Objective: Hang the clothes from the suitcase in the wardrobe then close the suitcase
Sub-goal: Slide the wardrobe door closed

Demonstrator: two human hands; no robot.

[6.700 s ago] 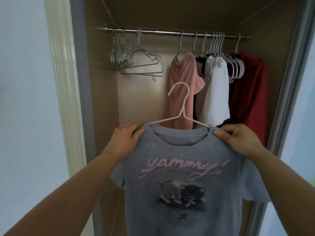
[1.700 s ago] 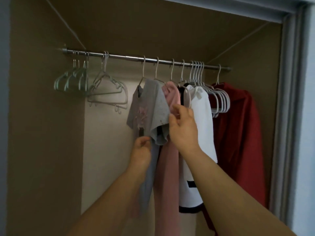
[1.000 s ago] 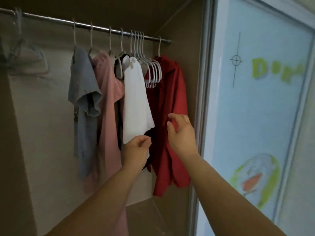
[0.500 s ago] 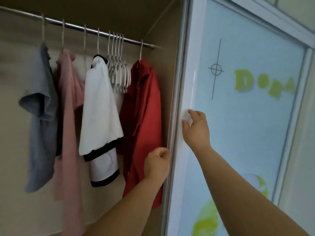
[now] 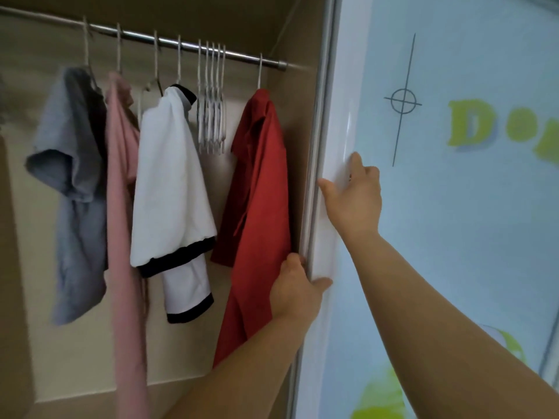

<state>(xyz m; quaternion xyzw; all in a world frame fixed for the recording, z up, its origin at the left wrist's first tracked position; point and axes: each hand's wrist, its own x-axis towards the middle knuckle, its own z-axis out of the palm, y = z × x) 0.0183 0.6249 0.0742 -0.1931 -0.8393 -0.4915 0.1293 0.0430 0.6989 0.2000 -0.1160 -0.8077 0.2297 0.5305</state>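
On the steel rail (image 5: 181, 46) hang four garments and five spare hangers: grey T-shirt (image 5: 71, 164), long pink garment (image 5: 122, 189), black-trimmed white top (image 5: 172, 182), bare white hangers (image 5: 211, 119), red shirt (image 5: 257, 213). Hanging looks done: the left hand (image 5: 295, 290) grasps the edge of the pale blue sliding door (image 5: 453, 252), and the right hand (image 5: 354, 198) presses flat on its frame. The next move is probably to slide the door leftward, then close the suitcase, which is out of view.

Left hand (image 5: 295, 293) grips; right hand (image 5: 354, 201) presses flat.
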